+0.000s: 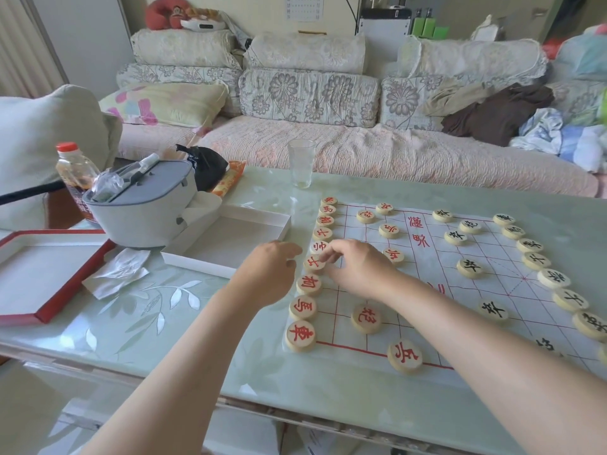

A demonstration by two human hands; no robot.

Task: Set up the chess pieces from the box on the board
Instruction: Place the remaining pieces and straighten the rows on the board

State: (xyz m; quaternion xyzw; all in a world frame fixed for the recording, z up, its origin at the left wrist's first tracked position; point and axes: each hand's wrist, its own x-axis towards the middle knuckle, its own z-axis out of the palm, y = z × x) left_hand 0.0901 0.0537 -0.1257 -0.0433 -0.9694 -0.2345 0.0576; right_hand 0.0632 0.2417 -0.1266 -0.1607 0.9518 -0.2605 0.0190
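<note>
A paper chess board (427,290) lies on the table, with round wooden pieces on it. Red-lettered pieces run in a column down its left edge, and black-lettered pieces (555,279) line the right side. My right hand (358,267) pinches the edge of a red piece (313,263) in that left column with its fingertips. My left hand (272,274) hovers just left of the same piece, fingers loosely curled and holding nothing that I can see. The white box tray (230,238) sits left of the board with no pieces showing in it.
A red-rimmed box lid (49,274) and crumpled paper (118,272) lie at the left. A grey case (141,205), an oil bottle (74,169) and a black bag (205,165) stand behind them. A drinking glass (300,162) stands beyond the board, with a sofa behind the table.
</note>
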